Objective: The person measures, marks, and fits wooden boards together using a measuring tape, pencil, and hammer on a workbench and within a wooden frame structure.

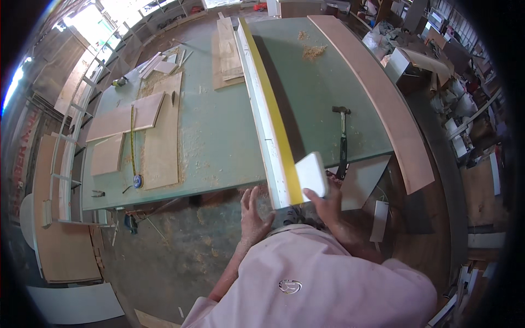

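A long narrow board with a white, speckled side and a bright yellow strip [272,106] runs from the far edge of the green table to its near edge, where its end juts out toward me. My right hand [327,209] grips a small flat white piece with rounded corners [313,174] beside the yellow strip at that near end, thumb on its face. Just left of the board's end, my left hand [255,220] is raised with fingers apart and nothing in it. Whether its fingertips touch the board is not clear.
On the green table [213,147] lie a hammer [343,136], a tape measure [138,180] with its yellow blade out, wood panels [163,139], pliers [98,193] and shavings [314,52]. A long brown plank [377,93] lies along the right edge. Stacked scrap fills the right side.
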